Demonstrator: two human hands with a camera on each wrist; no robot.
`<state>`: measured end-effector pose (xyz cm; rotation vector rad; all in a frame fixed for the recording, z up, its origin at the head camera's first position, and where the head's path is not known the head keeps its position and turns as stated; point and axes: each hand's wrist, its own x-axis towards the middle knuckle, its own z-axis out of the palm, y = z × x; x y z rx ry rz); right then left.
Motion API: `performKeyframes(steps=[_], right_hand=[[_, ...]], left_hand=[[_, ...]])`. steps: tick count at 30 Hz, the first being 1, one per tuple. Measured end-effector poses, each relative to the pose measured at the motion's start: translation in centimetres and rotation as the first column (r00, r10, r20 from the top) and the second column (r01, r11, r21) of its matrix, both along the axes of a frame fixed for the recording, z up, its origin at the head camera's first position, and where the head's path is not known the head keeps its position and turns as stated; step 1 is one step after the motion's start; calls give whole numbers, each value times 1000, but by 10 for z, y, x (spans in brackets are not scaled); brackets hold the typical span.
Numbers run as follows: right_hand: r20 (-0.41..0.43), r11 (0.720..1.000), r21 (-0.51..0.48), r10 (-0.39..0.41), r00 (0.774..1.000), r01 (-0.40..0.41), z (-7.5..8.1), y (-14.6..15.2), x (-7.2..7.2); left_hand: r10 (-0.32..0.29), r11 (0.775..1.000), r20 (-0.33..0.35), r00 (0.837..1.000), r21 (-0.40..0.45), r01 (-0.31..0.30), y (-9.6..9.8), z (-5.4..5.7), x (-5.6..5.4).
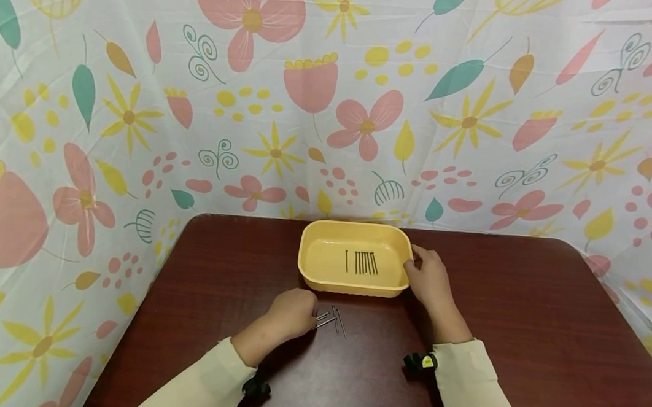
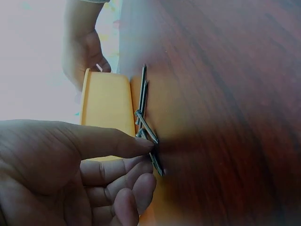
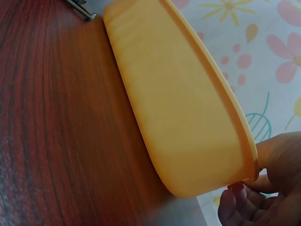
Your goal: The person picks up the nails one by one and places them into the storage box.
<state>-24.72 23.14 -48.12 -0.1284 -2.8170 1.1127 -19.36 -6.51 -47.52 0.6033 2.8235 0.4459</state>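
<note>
A yellow plastic basin (image 1: 322, 283) sits on the table, with several nails (image 1: 364, 263) lying in a row on its floor and one set slightly apart. My right hand (image 1: 429, 279) grips the basin's right end, its thumb at the rim and its curled fingers against the outside, as the right wrist view shows. In front of the basin lies a small loose pile of nails (image 1: 339, 322), some of them crossing. Over the left side of this pile my left hand (image 1: 292, 312) pinches at a nail (image 2: 157, 165) with thumb and fingertips; the fingertips partly cover it.
The dark red-brown wooden table (image 1: 519, 312) has its back edge along a patterned cloth (image 1: 471, 174) with flowers and leaves. Black straps (image 1: 420, 362) sit at both wrists, by the light sleeves.
</note>
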Motion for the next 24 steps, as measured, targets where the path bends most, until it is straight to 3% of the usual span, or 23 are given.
performKeyframes(steps=[6,9,18,24], right_hand=[[-4,1000,-1,-2,1000,2,0,-1,-1],[-7,1000,-2,-4,1000,4,0,-1,-2],[-10,1000,5,-5,1000,5,0,-1,-1],[-12,1000,4,-3,1000,3,0,0,0]], left_hand=[[2,996,134,991,90,-14,-3,2,-6],[12,995,168,986,94,-28,-4,2,-8],[4,996,146,989,89,-17,-5,6,-8],[-39,991,156,987,136,18,-7,24,-7]])
